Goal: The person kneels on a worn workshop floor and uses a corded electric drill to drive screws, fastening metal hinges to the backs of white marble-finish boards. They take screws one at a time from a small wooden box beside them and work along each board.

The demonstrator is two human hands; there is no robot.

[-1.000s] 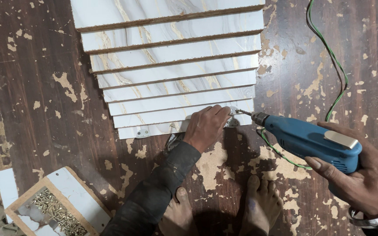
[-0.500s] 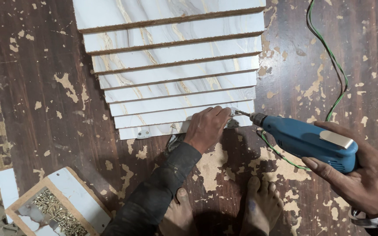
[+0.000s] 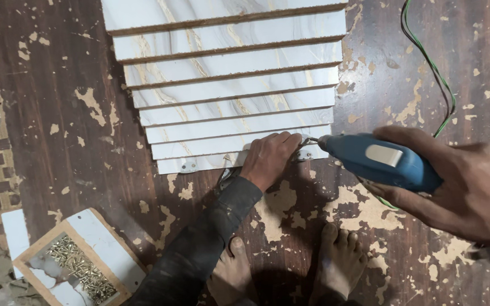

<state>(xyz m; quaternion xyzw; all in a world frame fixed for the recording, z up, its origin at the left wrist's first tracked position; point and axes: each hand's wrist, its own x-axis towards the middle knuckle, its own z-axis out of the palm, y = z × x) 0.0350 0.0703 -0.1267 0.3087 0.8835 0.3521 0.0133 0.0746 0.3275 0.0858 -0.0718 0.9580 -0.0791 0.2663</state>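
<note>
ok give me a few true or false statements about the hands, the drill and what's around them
1. The right hand holds a blue power drill. True.
2. The left hand rests flat on the bare floor, away from the marble-patterned panels. False: it presses on the nearest panel's edge, beside the drill tip.
3. A tray of small brass-coloured screws lies at the lower left. True.
4. The person wears heavy boots. False: two bare feet show on the worn wooden floor.
5. A small metal bracket sits on the nearest panel's edge, left of the left hand. True.
6. The drill's cable is red. False: a green cable runs up the right side.
</note>
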